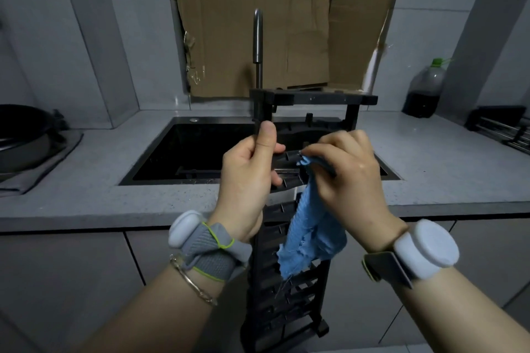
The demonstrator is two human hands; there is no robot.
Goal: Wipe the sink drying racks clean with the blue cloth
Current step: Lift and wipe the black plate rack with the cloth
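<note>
A black slatted drying rack point(289, 281) is held upright in front of the counter point(430, 169), its top frame level with the faucet point(258, 37) and its lower end hanging below the counter edge. The left hand point(246, 178) is closed around the rack's left rail, thumb up along the bar. The right hand point(344, 172) pinches the blue cloth point(309, 232) against a slat near the rack's middle; the rest of the cloth hangs loose over the slats, its edge frayed. The black sink point(206, 152) behind holds a dark rail or fitting; further contents cannot be made out. A plastic bottle point(424, 89) at the right rear is roughly one-third full of dark liquid. A dark pan point(23, 135) sits at far left.
</note>
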